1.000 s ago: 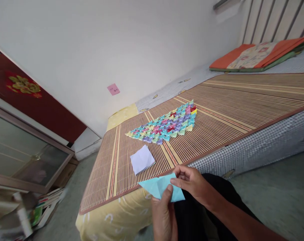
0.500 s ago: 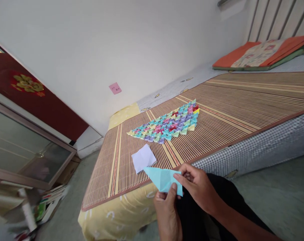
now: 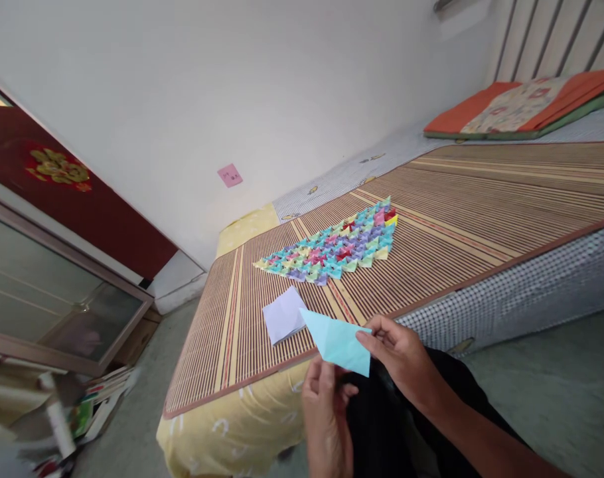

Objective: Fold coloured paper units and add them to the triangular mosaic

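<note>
A light blue sheet of folded paper (image 3: 339,342) is held over my lap, its pointed corner aimed up and left. My right hand (image 3: 399,358) pinches its right-hand corner between thumb and fingers. At the lower left edge, the thumb and bent fingers of my left hand (image 3: 326,408) close on the paper; some fingertips are hidden beneath it. Just past the point lies a stack of white square paper (image 3: 284,315) on the striped mat (image 3: 247,312). Farther back, many small folded paper pieces (image 3: 332,245) in several colours form a triangular array.
The mat covers a bed with a yellow patterned sheet (image 3: 232,431) hanging at its near end. Folded orange bedding (image 3: 521,106) lies far right. A pink note (image 3: 229,175) is on the wall. Left stand a glass-panelled door (image 3: 58,285) and papers (image 3: 103,398) on the floor.
The blue paper has turned and risen slightly to the right with my right hand. My left thumb has slid off the paper's face to its lower left edge.
</note>
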{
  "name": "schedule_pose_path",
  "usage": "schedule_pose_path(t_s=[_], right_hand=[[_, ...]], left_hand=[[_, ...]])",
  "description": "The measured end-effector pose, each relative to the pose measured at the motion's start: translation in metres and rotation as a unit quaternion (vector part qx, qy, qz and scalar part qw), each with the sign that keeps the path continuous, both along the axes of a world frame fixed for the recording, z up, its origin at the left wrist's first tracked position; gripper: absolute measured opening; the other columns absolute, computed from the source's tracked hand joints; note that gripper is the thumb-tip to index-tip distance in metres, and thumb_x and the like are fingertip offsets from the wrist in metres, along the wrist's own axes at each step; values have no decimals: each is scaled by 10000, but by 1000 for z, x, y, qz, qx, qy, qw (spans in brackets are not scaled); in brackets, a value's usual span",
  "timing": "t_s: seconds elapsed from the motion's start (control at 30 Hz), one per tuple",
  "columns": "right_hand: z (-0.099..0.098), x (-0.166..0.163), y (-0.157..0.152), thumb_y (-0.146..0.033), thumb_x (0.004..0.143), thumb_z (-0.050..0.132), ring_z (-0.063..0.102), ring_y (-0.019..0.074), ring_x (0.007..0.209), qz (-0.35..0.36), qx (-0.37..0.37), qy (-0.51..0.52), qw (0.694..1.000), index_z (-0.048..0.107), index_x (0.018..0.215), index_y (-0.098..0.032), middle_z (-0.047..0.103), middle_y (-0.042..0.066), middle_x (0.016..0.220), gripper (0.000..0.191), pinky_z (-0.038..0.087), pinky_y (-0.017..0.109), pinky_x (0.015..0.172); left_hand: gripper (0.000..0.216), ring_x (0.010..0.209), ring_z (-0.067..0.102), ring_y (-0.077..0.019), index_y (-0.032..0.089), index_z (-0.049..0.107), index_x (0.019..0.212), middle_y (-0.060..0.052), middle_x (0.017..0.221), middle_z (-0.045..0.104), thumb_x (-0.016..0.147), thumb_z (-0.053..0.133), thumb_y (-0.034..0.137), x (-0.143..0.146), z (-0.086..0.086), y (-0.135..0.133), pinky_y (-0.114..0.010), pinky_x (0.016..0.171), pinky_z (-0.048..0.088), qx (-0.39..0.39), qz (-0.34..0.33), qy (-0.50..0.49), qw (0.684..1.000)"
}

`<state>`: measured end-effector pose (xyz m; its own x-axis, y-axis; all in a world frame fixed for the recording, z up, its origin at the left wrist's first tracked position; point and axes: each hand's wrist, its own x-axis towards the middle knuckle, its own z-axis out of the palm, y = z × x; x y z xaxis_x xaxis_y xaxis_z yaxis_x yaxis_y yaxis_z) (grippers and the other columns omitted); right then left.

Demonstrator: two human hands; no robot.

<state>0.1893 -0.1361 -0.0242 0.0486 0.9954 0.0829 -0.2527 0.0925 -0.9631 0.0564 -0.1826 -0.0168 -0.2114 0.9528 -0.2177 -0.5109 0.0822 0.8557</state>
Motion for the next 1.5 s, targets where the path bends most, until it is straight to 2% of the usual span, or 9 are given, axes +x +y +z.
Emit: schedule_pose_path(t_s=[0.1,0.33,0.5,0.6,0.9,1.13,1.23,1.37,1.5], right_hand=[[3,0,-2,-510,835,696,531,150,547,19,13,-7,1000,547,734,-211,546,-26,608,350,439,263,515],[0,-7,-9,-443,872,658,550,153,586,7,32,-59,998,550,739,-209,555,-16,656,290,462,264,549],[-1,-13,-14,-452,878,654,523,136,492,29,26,-56,998,557,746,-217,535,-36,601,286,427,248,471],[-3,-14,-13,-507,867,661,519,136,449,56,-6,-11,998,542,752,-223,543,-41,579,329,422,252,444],[-12,-3,1,-496,848,673,516,154,597,5,5,-39,999,549,744,-204,538,-23,647,334,419,270,557],[-16,-5,-2,-475,870,663,510,148,641,36,14,-32,999,560,760,-194,544,-14,707,319,419,274,593],[-15,1,3,-453,870,681,541,155,669,83,13,-39,996,591,794,-186,577,-8,718,292,440,271,620],[-2,10,8,-422,877,705,643,218,888,151,33,-62,986,658,974,-186,699,46,931,260,494,315,805],[15,11,9,-398,900,683,619,211,857,167,84,-75,979,671,845,-191,665,38,878,215,473,320,809]], left_hand=[[416,791,652,-147,164,740,1022,-70,982,718,657,921,246,8,7,-2,-191,539,506,-45,-47,-36,997],[353,824,715,-178,131,726,811,-88,908,757,542,954,146,20,9,-1,-261,754,593,-80,23,-87,993],[364,577,621,-115,110,727,756,-46,699,703,525,972,249,20,0,3,-182,482,413,-56,12,-40,998],[386,543,594,-101,108,751,795,-45,718,702,552,964,320,16,-4,3,-184,452,358,-44,-3,-31,999],[339,687,683,-121,132,744,806,-47,808,744,573,969,231,4,2,1,-167,544,543,-78,32,-77,993],[216,846,744,-182,122,741,817,-86,904,772,664,886,75,4,1,6,-303,824,639,-65,68,-117,989],[229,906,750,-205,128,765,899,-87,934,779,700,879,144,0,0,4,-316,861,624,-41,49,-86,994],[296,954,743,-246,146,787,1016,-101,990,787,783,835,322,-6,1,0,-355,903,590,8,-25,34,999],[294,902,731,-265,153,804,1011,-112,971,793,868,739,402,-12,-1,-4,-358,850,576,61,-57,222,972]])
